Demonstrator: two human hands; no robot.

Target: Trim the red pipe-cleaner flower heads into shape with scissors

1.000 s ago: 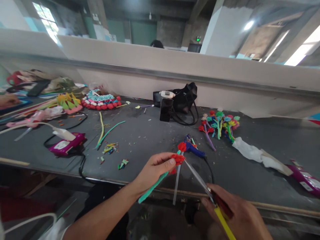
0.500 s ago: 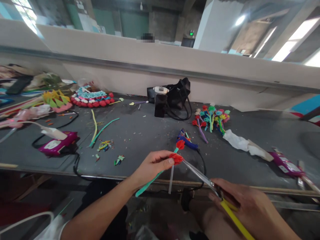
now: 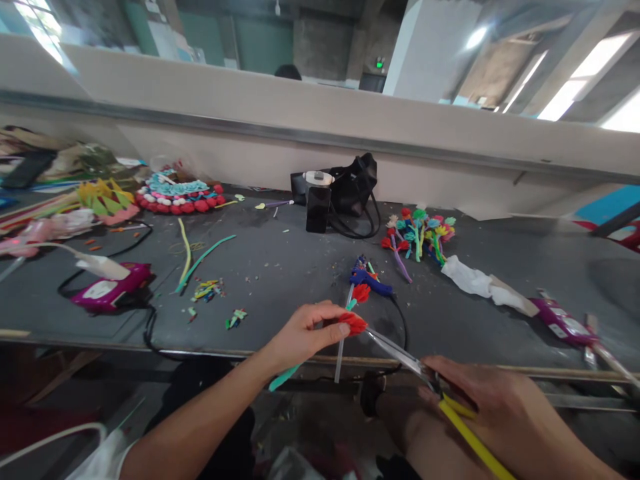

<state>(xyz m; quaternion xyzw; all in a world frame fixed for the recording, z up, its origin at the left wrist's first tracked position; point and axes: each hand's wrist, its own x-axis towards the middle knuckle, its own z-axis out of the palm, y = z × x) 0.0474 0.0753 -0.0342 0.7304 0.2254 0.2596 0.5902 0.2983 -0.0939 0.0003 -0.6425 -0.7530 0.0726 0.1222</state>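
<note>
Between the thumb and fingers of my left hand (image 3: 311, 331) is a red craft flower (image 3: 353, 323) with a green fuzzy stem (image 3: 283, 379) that slants down below the hand. A second red bloom (image 3: 361, 293) sits just above it on a short green piece. My right hand (image 3: 493, 400) grips yellow-handled scissors (image 3: 400, 355), whose tips reach the edge of the lower red bloom. Whether the blades touch it I cannot tell. Behind the blooms lies a blue glue gun (image 3: 371, 281) with a clear glue stick (image 3: 341, 353) jutting past the table edge.
Colourful craft flowers (image 3: 420, 233) lie at the right, near a magenta power strip (image 3: 565, 325). Another magenta power strip (image 3: 111, 288) is at the left. Small clippings (image 3: 209, 289) and green and yellow stems (image 3: 205, 262) lie between. A black bag (image 3: 353, 190) and phone (image 3: 318, 209) stand behind.
The whole view has shifted slightly. Both hands keep nearly the same pose, with the scissors still at the lower red bloom, and more of the glue gun shows behind the flowers.
</note>
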